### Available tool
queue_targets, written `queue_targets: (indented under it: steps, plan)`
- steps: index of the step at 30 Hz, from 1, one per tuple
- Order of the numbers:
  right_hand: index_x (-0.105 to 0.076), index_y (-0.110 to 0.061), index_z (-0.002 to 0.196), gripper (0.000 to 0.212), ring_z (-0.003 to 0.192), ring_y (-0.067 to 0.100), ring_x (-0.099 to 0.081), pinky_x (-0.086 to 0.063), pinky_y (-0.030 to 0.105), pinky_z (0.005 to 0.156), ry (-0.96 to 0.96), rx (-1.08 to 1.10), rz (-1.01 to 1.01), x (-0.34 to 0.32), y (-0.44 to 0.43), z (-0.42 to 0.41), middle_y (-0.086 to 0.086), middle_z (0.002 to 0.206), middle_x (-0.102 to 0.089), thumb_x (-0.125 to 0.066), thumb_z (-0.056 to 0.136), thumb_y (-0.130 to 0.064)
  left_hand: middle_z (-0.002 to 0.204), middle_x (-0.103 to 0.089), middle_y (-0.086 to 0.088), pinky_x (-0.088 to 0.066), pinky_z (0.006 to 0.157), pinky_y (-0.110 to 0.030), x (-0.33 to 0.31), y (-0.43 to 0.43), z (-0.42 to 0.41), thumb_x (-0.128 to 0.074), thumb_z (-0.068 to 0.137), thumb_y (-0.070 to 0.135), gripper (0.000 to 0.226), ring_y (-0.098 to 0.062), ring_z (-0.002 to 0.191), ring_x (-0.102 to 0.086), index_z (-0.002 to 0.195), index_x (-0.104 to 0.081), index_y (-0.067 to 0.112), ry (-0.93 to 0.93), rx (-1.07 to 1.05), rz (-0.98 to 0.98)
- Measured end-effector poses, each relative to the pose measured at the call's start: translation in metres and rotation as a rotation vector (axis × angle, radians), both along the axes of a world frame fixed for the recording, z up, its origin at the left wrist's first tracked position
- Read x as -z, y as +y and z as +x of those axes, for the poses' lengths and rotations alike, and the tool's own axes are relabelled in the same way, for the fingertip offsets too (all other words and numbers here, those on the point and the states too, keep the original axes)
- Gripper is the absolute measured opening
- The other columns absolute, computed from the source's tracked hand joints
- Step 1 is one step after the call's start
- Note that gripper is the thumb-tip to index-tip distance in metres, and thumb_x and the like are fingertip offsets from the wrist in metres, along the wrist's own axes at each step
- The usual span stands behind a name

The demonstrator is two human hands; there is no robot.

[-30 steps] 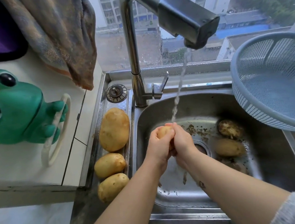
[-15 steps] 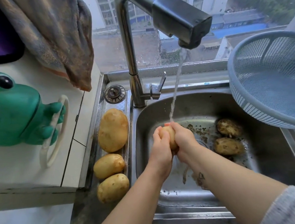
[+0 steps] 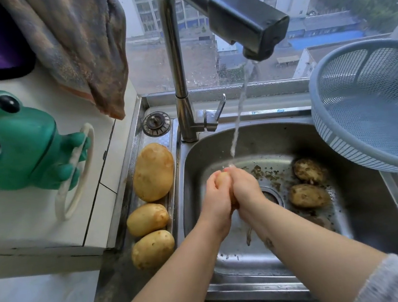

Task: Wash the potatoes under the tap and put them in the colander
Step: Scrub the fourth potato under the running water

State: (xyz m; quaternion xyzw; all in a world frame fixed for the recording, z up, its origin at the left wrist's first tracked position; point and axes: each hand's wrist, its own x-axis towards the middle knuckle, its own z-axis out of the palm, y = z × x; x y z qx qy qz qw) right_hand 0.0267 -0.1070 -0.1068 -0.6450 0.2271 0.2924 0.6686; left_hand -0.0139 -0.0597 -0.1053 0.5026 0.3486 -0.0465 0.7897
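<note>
Hands: left hand (image 3: 215, 199) and right hand (image 3: 245, 190) clamped together round one potato (image 3: 222, 181), held where the tap (image 3: 250, 26) stream lands.
Destination: colander (image 3: 375, 109) at two o'clock, within reach.

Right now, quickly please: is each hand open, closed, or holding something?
Left hand: closed around the small potato under the tap.
Right hand: closed around the same potato from the other side.
</note>
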Motion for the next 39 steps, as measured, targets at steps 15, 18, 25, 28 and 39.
queue_targets:
  steps: [15,18,25,28,39]
  plan:
    - [-0.048,-0.022,0.12,0.028,0.103,0.021,-0.057,-0.048,0.037,0.088,-0.084,-0.141,-0.017,0.019,-0.001,-0.008,0.004,0.109,-0.058,-0.049,0.095,-0.033,0.097,-0.064,-0.016,-0.054,0.066,-0.032,0.0,0.009,0.017,-0.039,0.103,0.035,0.035,-0.024,0.087,-0.062,0.112,-0.06,0.009,0.308,-0.064,-0.094]
    - [-0.055,-0.015,0.095,0.038,0.085,0.023,-0.059,-0.049,0.042,0.082,0.051,-0.034,0.001,0.032,0.009,0.001,0.005,0.087,-0.058,-0.051,0.082,-0.051,0.123,-0.06,-0.02,-0.053,0.077,-0.033,0.009,0.006,0.013,-0.033,0.104,0.025,0.036,-0.029,0.108,-0.06,0.128,-0.054,0.008,0.228,0.05,0.008]
    - [-0.064,-0.009,0.1,0.033,0.102,0.036,-0.058,-0.048,0.046,0.095,0.389,0.225,0.097,0.038,0.007,0.001,0.019,0.108,-0.061,-0.039,0.102,-0.031,0.137,-0.05,-0.014,-0.048,0.101,-0.045,0.03,0.005,-0.004,-0.053,0.097,0.016,0.056,-0.03,0.118,-0.054,0.148,-0.033,0.019,0.221,0.076,0.072]
    - [-0.064,-0.014,0.09,0.021,0.078,0.026,-0.058,-0.05,0.034,0.065,0.364,0.212,0.18,0.036,0.003,-0.009,0.013,0.09,-0.063,-0.049,0.099,-0.026,0.098,-0.063,-0.013,-0.054,0.061,-0.03,0.035,0.012,0.002,-0.053,0.093,0.02,0.017,-0.023,0.081,-0.062,0.106,-0.062,0.014,0.296,-0.059,0.026]
    - [-0.056,-0.015,0.105,0.016,0.059,0.019,-0.05,-0.041,0.02,0.041,0.186,-0.04,0.026,0.041,-0.006,-0.006,0.012,0.092,-0.056,-0.052,0.095,-0.027,0.049,-0.051,-0.004,-0.026,0.03,-0.012,0.027,0.024,0.017,-0.038,0.099,0.036,0.032,-0.008,0.032,-0.038,0.082,-0.053,0.013,0.538,0.17,-0.111]
